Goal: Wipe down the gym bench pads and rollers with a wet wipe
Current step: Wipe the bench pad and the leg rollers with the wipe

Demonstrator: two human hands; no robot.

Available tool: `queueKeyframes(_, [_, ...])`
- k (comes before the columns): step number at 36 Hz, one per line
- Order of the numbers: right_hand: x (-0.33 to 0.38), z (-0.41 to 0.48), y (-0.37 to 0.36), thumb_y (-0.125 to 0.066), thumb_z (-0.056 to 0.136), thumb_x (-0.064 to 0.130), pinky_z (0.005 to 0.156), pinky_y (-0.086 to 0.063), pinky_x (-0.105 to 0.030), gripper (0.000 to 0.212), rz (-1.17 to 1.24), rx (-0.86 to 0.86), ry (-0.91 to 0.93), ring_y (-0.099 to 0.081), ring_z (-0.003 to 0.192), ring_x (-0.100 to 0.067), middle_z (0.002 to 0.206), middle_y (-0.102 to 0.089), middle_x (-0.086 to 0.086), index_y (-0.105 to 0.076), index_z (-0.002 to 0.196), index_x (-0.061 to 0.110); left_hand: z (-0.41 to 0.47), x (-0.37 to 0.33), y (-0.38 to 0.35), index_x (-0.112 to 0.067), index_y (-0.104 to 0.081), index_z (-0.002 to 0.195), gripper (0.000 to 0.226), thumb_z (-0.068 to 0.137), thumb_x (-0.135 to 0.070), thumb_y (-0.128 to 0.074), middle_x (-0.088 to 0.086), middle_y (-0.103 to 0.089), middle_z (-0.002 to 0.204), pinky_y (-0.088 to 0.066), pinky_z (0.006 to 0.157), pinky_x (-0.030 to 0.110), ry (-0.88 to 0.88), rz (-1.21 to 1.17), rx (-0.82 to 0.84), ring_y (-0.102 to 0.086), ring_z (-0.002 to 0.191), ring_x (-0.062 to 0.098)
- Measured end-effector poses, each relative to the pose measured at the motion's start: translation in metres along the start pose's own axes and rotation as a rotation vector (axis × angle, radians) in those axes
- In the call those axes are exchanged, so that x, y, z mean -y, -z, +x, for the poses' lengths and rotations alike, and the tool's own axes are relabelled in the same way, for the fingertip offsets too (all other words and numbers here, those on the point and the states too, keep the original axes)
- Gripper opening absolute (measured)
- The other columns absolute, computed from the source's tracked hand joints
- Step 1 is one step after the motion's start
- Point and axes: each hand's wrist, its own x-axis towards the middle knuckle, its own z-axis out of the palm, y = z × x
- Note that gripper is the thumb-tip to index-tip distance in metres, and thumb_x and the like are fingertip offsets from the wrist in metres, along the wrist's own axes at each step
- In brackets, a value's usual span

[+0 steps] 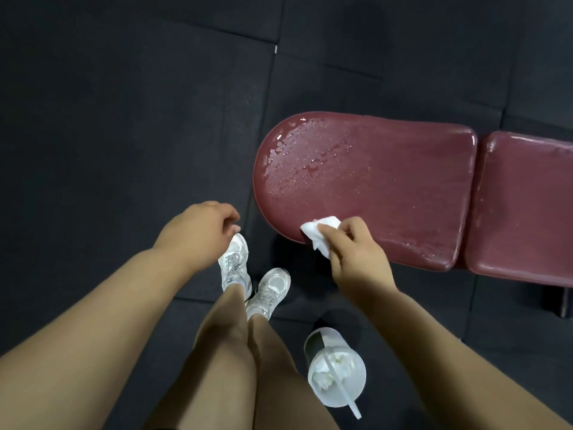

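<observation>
The white crumpled wet wipe (319, 231) lies on the near left edge of the rounded maroon vinyl bench pad (372, 187), pinched in the right grip (356, 256). A second maroon vinyl pad (527, 206) sits just beside it to the right. The left grip (198, 234) hangs left of the pad, above the white mesh sneakers (269, 290) on the black rubber floor tiles (124, 119). Right of the legs, the translucent plastic tub (319, 339) stands on the floor with wipes in it.

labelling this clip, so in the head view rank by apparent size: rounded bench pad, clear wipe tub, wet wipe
1. rounded bench pad, clearly largest
2. wipe tub, though differing camera distance makes its true size unsure
3. wet wipe, bunched in the right hand
</observation>
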Motion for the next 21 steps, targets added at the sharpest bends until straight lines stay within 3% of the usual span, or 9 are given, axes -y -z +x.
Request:
queueKeyframes(4, [0.029,0.037,0.010,-0.048,0.080,0.014,0.051,-0.047,-0.035,0.034,-0.027,-0.017,0.099,-0.049,0.064,-0.029,0.090,-0.049,-0.008,-0.062,0.111,0.015,0.003,0.013,0.006,-0.026,-0.060,0.112,0.022,0.093,-0.033,-0.052,-0.006,-0.059,0.111,-0.049,0.084,0.037,0.026,0.004,0.030,-0.057,0.101,0.017])
queueKeyframes(7, [0.058,0.075,0.007,-0.044,0.081,0.023,0.046,-0.035,-0.027,0.035,-0.094,-0.012,0.272,-0.042,0.058,-0.024,0.078,-0.048,-0.010,-0.067,0.105,0.015,0.006,0.025,0.014,-0.029,-0.060,0.109,0.020,0.092,-0.034,-0.051,-0.007,-0.059,0.107,-0.050,0.082,0.037,0.042,-0.003,0.033,-0.057,0.098,0.017])
queueKeyframes(10, [0.079,0.111,-0.007,-0.070,0.074,0.017,0.052,-0.026,-0.025,0.029,-0.214,0.018,0.386,-0.035,0.058,-0.020,0.073,-0.043,-0.007,-0.070,0.102,0.020,0.010,0.037,0.023,-0.029,-0.059,0.110,0.021,0.092,-0.033,-0.050,-0.009,-0.057,0.103,-0.049,0.080,0.035,0.058,-0.032,0.026,-0.056,0.096,0.017])
queueKeyframes(12, [0.091,0.132,-0.013,-0.079,0.060,0.011,0.056,-0.027,-0.025,0.039,-0.372,0.134,0.499,-0.046,0.059,-0.025,0.074,-0.048,-0.006,-0.072,0.097,0.022,0.013,0.046,0.029,-0.029,-0.059,0.111,0.021,0.093,-0.033,-0.050,-0.009,-0.057,0.104,-0.049,0.080,0.035,0.068,-0.043,0.030,-0.056,0.096,0.017])
queueKeyframes(14, [0.106,0.146,-0.014,-0.074,0.068,0.012,0.062,-0.029,-0.030,0.035,-0.572,0.303,0.636,-0.055,0.078,-0.030,0.092,-0.055,-0.008,-0.071,0.102,0.021,0.016,0.054,0.035,-0.029,-0.058,0.112,0.022,0.093,-0.033,-0.049,-0.008,-0.057,0.109,-0.049,0.081,0.035,0.079,-0.051,0.038,-0.056,0.099,0.018])
queueKeyframes(16, [0.114,0.156,-0.016,-0.053,0.088,0.016,0.075,-0.031,-0.035,0.031,-0.742,0.454,0.707,-0.047,0.105,-0.030,0.118,-0.047,-0.009,-0.062,0.117,0.019,0.020,0.063,0.041,-0.029,-0.057,0.114,0.023,0.093,-0.034,-0.048,-0.007,-0.057,0.113,-0.048,0.082,0.035,0.090,-0.059,0.045,-0.055,0.102,0.018])
queueKeyframes(18, [0.119,0.163,-0.015,-0.043,0.092,0.019,0.086,-0.031,-0.039,0.031,-0.862,0.534,0.702,-0.039,0.114,-0.028,0.126,-0.041,-0.008,-0.059,0.119,0.019,0.024,0.070,0.046,-0.030,-0.056,0.116,0.024,0.094,-0.034,-0.048,-0.007,-0.056,0.115,-0.047,0.082,0.034,0.102,-0.068,0.048,-0.055,0.104,0.018])
queueKeyframes(21, [0.127,0.179,-0.019,-0.047,0.093,0.027,0.093,-0.030,-0.045,0.029,-0.965,0.566,0.635,-0.038,0.116,-0.027,0.126,-0.043,-0.006,-0.061,0.117,0.023,0.028,0.080,0.052,-0.030,-0.056,0.117,0.024,0.094,-0.034,-0.048,-0.007,-0.055,0.115,-0.047,0.083,0.034,0.125,-0.078,0.062,-0.055,0.104,0.017])
